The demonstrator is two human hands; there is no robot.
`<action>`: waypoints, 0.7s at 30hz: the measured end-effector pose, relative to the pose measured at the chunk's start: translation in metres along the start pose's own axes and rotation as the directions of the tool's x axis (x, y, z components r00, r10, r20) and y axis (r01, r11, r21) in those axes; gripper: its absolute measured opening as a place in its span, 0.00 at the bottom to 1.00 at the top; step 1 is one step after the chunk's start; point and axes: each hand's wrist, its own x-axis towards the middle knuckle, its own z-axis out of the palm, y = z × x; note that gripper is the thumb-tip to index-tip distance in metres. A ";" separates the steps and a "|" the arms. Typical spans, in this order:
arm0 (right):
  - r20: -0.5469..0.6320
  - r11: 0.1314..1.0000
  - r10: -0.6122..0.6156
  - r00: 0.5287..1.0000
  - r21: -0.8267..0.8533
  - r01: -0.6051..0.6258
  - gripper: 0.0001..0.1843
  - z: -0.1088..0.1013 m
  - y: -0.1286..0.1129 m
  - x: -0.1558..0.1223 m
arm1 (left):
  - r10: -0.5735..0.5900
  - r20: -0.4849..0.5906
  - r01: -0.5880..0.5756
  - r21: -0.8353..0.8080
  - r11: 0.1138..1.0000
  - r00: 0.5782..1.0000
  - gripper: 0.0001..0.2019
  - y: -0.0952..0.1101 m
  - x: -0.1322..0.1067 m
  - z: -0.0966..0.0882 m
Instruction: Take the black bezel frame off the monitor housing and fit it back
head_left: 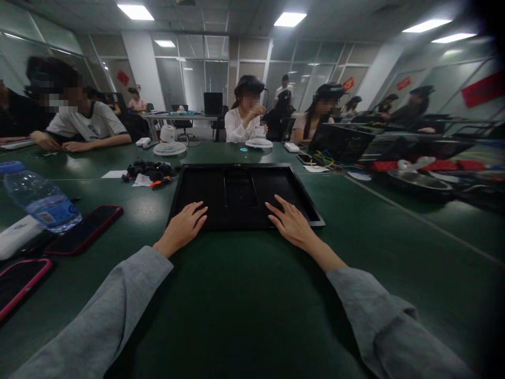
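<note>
A shallow black rectangular frame with raised rims (236, 218) lies flat on the dark green table (244, 305) in front of me. It looks like the housing of a monitor, though I cannot be sure. Over its near left corner is my left hand (184, 225), palm down with the fingers stretched and apart. My right hand (292, 221) is spread in the same way over the near right part. Neither hand grasps anything. Whether the fingers touch the frame or hover just above it, I cannot tell.
Left of me are a water bottle (41, 200), a phone with a red edge (84, 230) and a pink-edged phone (21, 284). Black cables (148, 171) lie beyond the frame. At right stands a metal pan (420, 184). Several people sit across the table.
</note>
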 end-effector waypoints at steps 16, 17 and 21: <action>-0.040 1.000 -0.004 0.999 0.016 0.005 0.31 0.001 0.001 -0.001 | 0.012 -0.002 -0.012 0.026 1.000 1.000 0.25 -0.001 -0.001 0.000; -0.040 1.000 -0.005 0.999 0.013 0.005 0.30 0.001 0.001 -0.001 | 0.013 -0.005 -0.013 0.023 1.000 1.000 0.25 -0.001 -0.001 0.000; -0.049 1.000 -0.008 0.999 0.017 0.009 0.29 0.001 0.002 0.000 | 0.014 -0.007 -0.014 0.009 1.000 1.000 0.25 -0.002 0.000 0.001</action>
